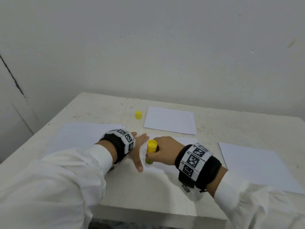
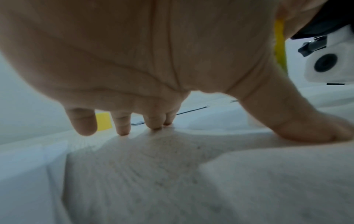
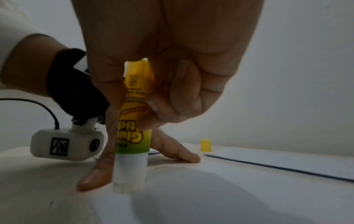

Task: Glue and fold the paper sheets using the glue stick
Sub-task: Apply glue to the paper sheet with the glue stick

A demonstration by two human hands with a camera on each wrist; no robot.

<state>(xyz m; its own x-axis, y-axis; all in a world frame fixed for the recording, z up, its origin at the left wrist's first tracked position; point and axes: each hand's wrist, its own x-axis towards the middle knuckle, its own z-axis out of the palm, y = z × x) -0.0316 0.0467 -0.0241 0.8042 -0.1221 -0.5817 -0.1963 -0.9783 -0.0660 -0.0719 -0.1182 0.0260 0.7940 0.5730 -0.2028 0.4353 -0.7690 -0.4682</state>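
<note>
My right hand (image 1: 162, 150) grips a yellow and green glue stick (image 1: 150, 151), uncapped and held upside down. In the right wrist view the glue stick (image 3: 132, 136) touches its clear tip to a white paper sheet (image 3: 210, 197). That sheet (image 1: 165, 167) lies under both hands. My left hand (image 1: 137, 146) lies flat beside the stick with fingers spread, and its fingertips (image 2: 122, 130) and thumb press on the surface. The yellow cap (image 1: 138, 115) stands apart at the back of the table.
A folded white sheet (image 1: 170, 120) lies at the back centre. More white sheets lie at the left (image 1: 79, 134) and at the right (image 1: 254, 164). The white table (image 1: 148, 192) ends close in front of me; a wall rises behind it.
</note>
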